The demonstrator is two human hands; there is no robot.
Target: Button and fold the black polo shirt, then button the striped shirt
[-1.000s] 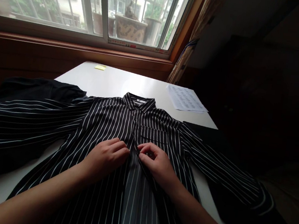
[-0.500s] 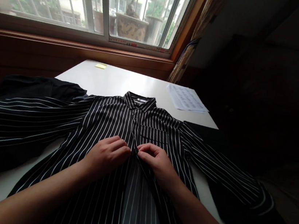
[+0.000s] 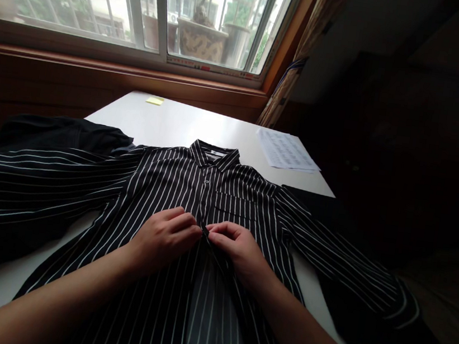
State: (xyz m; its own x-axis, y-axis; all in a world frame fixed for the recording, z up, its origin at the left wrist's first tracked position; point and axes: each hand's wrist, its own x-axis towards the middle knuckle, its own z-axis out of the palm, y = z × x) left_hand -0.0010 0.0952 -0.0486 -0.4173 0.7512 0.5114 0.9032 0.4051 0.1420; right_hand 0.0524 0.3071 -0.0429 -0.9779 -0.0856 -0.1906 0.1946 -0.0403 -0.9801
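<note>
A black shirt with white stripes lies face up with its collar away from me and its sleeves spread to both sides. My left hand is closed in a pinch at the front placket, about mid-chest. Close beside it, my right hand pinches the edge of the other front panel between thumb and finger. The fingertips nearly meet, and any button between them is hidden. Above the hands the front is closed, with a small button showing. Below them the panels part and the striped inside shows.
The shirt is on a white table. Dark cloth lies under the left sleeve, and a dark flat piece under the right one. Printed sheets and a yellow sticky note are toward the back, below a window.
My right hand has shifted slightly left, bringing its panel edge closer to my left fingertips. The left hand has barely moved.
</note>
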